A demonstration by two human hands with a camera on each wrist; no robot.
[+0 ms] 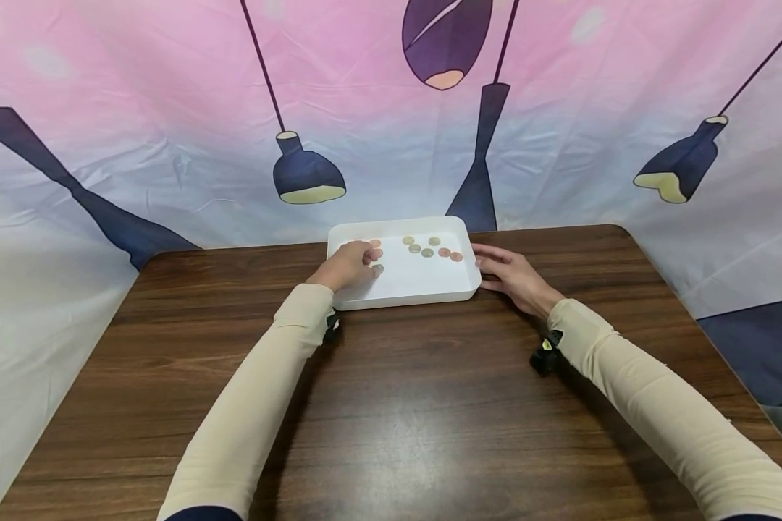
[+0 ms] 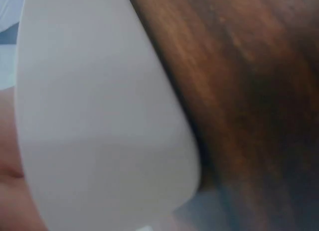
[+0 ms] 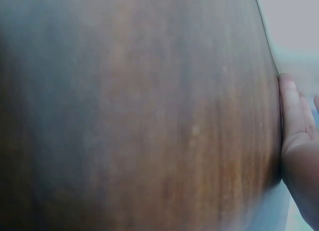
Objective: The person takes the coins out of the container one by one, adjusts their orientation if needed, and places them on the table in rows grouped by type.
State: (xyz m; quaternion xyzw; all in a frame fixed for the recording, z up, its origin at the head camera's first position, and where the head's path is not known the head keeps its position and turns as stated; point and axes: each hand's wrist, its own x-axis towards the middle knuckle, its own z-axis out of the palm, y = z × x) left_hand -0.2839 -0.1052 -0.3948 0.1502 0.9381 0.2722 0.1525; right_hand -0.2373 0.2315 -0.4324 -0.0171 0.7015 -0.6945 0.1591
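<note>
A shallow white tray (image 1: pixel 404 295) lies at the far side of the wooden table, with coins inside it. My left hand (image 1: pixel 347 266) reaches over the tray's left end, its fingertips right at a dull coin (image 1: pixel 379 268). Whether they pinch it I cannot tell. Copper coins (image 1: pixel 375 244) lie just beyond that hand, partly covered by it. Toward the right of the tray are several yellowish coins (image 1: pixel 427 253) and two copper coins (image 1: pixel 456 257). My right hand (image 1: pixel 513 278) rests at the tray's right end, fingers extended along the outer wall.
The brown wooden table (image 1: pixel 391 405) stretches from the tray toward me. Right behind its far edge hangs a cloth backdrop (image 1: pixel 202 159) printed with lamps. Both wrists carry small black cameras, such as the one on the right wrist (image 1: pixel 544 356).
</note>
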